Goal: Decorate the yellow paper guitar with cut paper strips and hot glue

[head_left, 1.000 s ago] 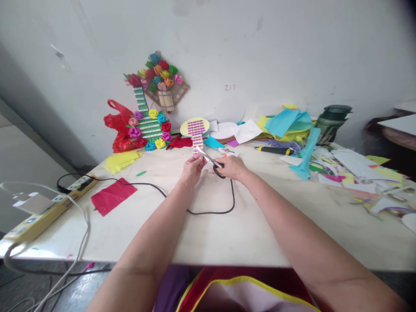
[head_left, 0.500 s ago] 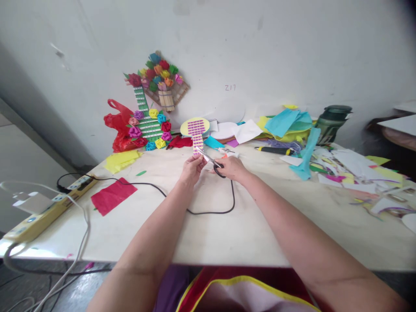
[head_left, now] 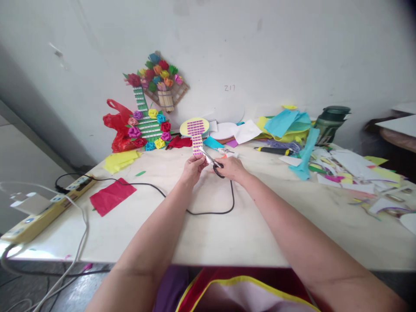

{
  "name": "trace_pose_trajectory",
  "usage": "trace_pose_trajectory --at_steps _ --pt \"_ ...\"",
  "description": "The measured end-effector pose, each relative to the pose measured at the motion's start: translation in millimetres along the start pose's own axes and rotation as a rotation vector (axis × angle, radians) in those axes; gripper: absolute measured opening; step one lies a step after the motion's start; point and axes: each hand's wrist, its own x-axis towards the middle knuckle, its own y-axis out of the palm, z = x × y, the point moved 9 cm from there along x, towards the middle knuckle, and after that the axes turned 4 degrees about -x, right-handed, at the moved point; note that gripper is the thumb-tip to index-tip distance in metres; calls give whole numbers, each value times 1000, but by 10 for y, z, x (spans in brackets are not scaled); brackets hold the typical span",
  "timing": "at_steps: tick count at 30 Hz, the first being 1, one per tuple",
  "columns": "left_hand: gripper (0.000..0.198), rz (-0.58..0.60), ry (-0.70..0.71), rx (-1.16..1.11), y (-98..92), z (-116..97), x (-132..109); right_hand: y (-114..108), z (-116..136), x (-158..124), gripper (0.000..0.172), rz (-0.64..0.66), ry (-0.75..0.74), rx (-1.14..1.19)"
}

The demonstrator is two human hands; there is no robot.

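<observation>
My left hand [head_left: 194,168] is closed on the lower end of a yellow paper craft piece [head_left: 196,139]. This piece has a round head and a narrow stem, both woven with purple strips, and it stands up from my fingers toward the wall. In my right hand [head_left: 232,168] is a pair of scissors [head_left: 212,161] with black handles. Their blades point up and left and lie against the right edge of the stem, just above my left fingertips. Whether the blades are apart is too small to tell.
A black cable [head_left: 208,213] loops below my hands toward a power strip [head_left: 48,212]. Red paper [head_left: 112,196] lies left. Paper-flower crafts [head_left: 151,128] lean on the wall. Paper scraps [head_left: 351,169], a yellow-black tool [head_left: 273,151] and a green bottle [head_left: 328,125] are on the right.
The scissor blades have shifted slightly to the right, to the stem's edge. My left hand keeps its hold, and the view has shifted slightly.
</observation>
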Motion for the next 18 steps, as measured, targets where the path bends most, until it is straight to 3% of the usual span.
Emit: trace_pose_trajectory --at_steps 18 --pt "20 -3 -17 61 6 5 -14 50 -3 19 27 -2 -3 256"
